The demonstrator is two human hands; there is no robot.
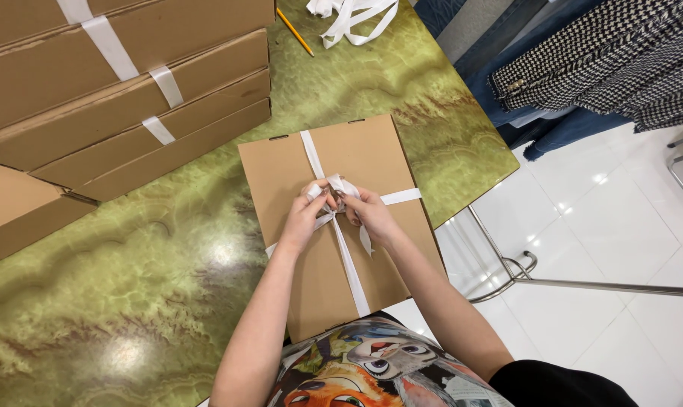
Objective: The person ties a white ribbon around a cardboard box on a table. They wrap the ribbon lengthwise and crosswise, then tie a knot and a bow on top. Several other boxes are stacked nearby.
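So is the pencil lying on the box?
No, the pencil lies on the green table, far from the box under both hands.

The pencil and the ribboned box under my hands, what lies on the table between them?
In the head view, nothing: only bare green marbled table separates the pencil from the cardboard box.
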